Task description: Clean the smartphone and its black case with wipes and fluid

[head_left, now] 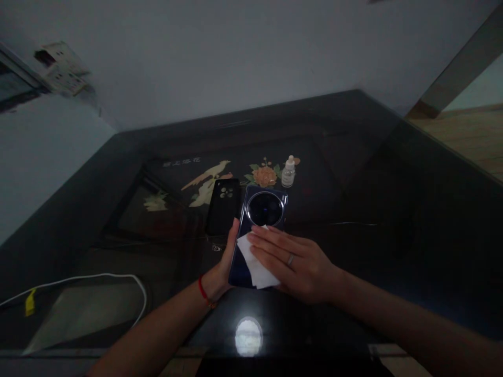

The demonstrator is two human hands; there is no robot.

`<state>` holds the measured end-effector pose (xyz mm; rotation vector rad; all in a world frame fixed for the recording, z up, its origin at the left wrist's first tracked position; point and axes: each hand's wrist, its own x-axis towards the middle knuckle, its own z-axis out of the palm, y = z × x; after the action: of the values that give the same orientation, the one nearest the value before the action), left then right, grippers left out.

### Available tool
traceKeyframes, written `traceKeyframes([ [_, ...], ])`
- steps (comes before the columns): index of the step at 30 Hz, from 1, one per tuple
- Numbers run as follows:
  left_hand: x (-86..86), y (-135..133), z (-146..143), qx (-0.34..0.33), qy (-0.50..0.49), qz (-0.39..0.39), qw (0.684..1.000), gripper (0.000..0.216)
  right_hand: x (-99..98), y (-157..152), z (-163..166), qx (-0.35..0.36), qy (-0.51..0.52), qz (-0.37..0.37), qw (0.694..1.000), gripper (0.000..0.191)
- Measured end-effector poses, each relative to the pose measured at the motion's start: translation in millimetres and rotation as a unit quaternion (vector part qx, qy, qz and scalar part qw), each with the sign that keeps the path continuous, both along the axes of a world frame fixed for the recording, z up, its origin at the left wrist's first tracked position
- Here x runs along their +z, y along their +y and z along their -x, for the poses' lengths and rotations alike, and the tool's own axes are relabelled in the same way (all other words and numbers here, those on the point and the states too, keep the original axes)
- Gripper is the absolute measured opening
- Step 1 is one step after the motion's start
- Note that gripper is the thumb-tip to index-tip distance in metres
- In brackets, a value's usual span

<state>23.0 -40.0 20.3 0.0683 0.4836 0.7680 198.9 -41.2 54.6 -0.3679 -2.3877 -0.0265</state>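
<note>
A dark blue smartphone [241,268] with a large round camera ring is held back side up above the table. My left hand [226,262] grips it along its left edge, thumb lying beside the edge and the other fingers hidden behind it. Under the fingers of my right hand [293,262], a white tissue [255,267] is pressed flat on the phone's back, just below the camera ring. A black phone case [222,212] lies on the table to the left of the phone. Behind the phone, to the right, stands a small clear bottle [288,174] with a white cap.
The dark glossy table [393,209] carries a bird and flower [264,176] design. A white cable [98,275] with a yellow tag [30,302] crosses its left side. A wall [236,57] borders the back, with a power socket [65,68] at upper left.
</note>
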Motion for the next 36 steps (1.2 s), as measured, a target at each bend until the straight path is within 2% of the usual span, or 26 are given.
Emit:
traceKeyframes([
  [2,2.1,1,-1,0.012,0.005,-0.007,1.000,0.064,1.4,4,-8,0.005,0.012,-0.003,1.000,0.047],
  [5,8.4,3,-2,0.007,0.012,-0.072,0.997,0.065,4.6,12,-21,0.015,0.051,-0.006,0.999,0.045],
  [9,13.3,3,-3,-0.024,-0.024,-0.134,0.990,0.066,8.3,24,-34,-0.058,0.121,0.052,0.990,0.039],
  [12,13.2,3,-4,-0.020,-0.035,-0.146,0.988,0.070,5.9,29,-37,-0.097,0.153,0.096,0.979,0.038],
  [18,14.4,1,-5,-0.040,-0.022,-0.149,0.988,0.068,-0.9,30,-35,-0.082,0.158,0.125,0.976,0.045],
  [21,15.5,-1,-7,-0.056,-0.029,-0.157,0.986,0.065,-1.0,30,-34,-0.066,0.150,0.108,0.981,0.044],
  [27,11.1,-3,-5,-0.079,-0.029,-0.160,0.983,0.062,-2.7,30,-32,-0.018,0.079,-0.001,0.997,0.050],
  [36,9.1,-3,-9,-0.106,-0.004,-0.153,0.983,0.066,-4.0,31,-30,-0.050,0.053,-0.006,0.997,0.049],
])
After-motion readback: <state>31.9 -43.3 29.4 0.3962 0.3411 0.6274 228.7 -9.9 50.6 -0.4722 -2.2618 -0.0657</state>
